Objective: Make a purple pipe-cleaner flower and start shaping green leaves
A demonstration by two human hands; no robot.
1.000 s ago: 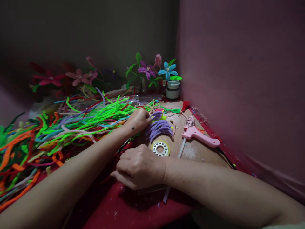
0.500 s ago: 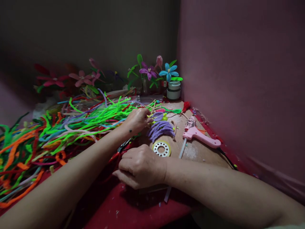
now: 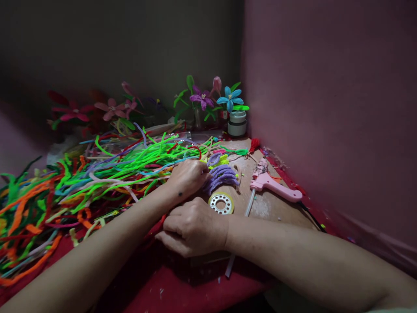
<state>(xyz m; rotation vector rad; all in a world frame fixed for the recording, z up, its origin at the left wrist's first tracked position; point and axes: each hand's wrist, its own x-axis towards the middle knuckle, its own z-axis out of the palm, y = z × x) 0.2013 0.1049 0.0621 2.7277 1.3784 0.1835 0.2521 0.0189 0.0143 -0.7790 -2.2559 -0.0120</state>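
Left hand (image 3: pixel 190 176) beside purple strips (image 3: pixel 223 178), right hand (image 3: pixel 195 227) curled; grips unclear. Right forearm (image 3: pixel 280 241) blocks glue stick (image 3: pixel 249 203). Pipe-cleaner pile (image 3: pixel 112 176) left.

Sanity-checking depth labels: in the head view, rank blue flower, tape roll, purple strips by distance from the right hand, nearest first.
1. Tape roll: just beyond the right hand, to its right.
2. Purple strips: on the board, behind the tape roll.
3. Blue flower: at the back, above the grey container.
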